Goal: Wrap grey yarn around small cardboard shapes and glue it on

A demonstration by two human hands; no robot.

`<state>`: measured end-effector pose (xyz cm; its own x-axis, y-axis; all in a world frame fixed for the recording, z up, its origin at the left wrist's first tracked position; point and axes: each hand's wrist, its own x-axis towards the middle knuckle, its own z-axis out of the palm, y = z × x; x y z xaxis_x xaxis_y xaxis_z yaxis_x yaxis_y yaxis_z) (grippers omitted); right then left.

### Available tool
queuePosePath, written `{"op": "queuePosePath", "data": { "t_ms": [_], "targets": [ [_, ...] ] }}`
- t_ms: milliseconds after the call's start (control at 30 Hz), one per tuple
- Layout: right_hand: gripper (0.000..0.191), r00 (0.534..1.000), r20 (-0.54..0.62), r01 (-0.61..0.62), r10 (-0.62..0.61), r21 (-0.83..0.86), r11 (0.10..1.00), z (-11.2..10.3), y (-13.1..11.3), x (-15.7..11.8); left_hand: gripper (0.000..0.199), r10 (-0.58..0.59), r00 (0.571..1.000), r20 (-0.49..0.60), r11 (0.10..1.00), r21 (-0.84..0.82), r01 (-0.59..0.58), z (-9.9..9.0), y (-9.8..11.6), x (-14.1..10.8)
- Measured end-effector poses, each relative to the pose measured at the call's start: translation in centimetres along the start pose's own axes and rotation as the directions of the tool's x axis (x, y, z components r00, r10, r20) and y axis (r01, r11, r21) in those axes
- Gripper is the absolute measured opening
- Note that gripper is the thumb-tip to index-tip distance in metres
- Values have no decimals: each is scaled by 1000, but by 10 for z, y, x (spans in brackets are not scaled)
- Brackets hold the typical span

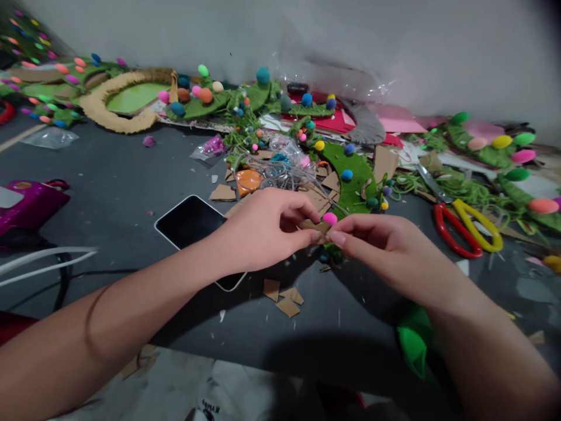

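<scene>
My left hand [267, 228] pinches a small piece of brown cardboard [314, 225] between thumb and fingers. From the other side, my right hand [381, 242] grips the right end of the same piece, thumb against fingertips. A bright pink ball [329, 218] shows at the right fingertips; whether it is fixed to the cardboard I cannot tell. Just behind the hands lies a green crescent [346, 175] with coloured balls along it. Under my left wrist is a phone [188, 219] with a dark screen. Several cardboard scraps [288, 307] lie on the table below the hands.
Scissors [467, 228] with red and yellow handles lie at the right. A purple device [33, 206] and white cable [52, 252] are at the left. Along the wall stand green pieces with balls, a tan ring [99, 111] and a grey curved piece [366, 124].
</scene>
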<state>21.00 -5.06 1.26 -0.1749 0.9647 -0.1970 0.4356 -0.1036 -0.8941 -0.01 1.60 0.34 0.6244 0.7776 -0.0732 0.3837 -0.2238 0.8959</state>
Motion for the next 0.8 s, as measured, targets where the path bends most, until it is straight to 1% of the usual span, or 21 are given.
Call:
{"op": "queuePosePath", "data": {
  "t_ms": [100,167,200,267,333,367,433,533,633,700,800],
  "targets": [
    [21,993,-74,77,-90,-164,983,10,-3,-3,22,-17,999,-31,1000,7,18,2,-1,1],
    [18,977,-117,139,-180,-293,946,16,-2,-5,21,-27,998,-52,1000,-17,26,4,-1,2],
    [17,963,-128,176,-238,-371,912,18,-1,-6,20,-32,998,-58,998,-55,29,5,-2,3],
    [17,924,-121,245,-363,-541,805,20,1,-7,20,-54,997,-60,983,-177,43,7,-3,5],
    [18,881,-93,288,-464,-674,680,20,4,-8,24,-91,994,-65,945,-321,66,9,-4,7],
    [18,864,-82,296,-497,-715,633,20,4,-8,26,-116,991,-71,920,-384,81,9,-3,7],
    [18,842,-76,301,-534,-755,582,19,6,-9,27,-167,982,-88,873,-476,106,10,-1,9],
    [16,815,-77,312,-575,-777,547,17,7,-9,24,-206,972,-115,816,-568,106,10,1,10],
    [15,768,-77,338,-636,-795,504,15,8,-10,24,-186,975,-124,749,-660,59,11,-2,12],
    [17,734,-76,359,-675,-800,481,13,8,-10,26,-171,978,-115,701,-712,39,11,-6,13],
    [22,708,-88,390,-701,-779,491,12,9,-11,24,-188,979,-74,624,-779,61,11,-11,15]
  ]
}}
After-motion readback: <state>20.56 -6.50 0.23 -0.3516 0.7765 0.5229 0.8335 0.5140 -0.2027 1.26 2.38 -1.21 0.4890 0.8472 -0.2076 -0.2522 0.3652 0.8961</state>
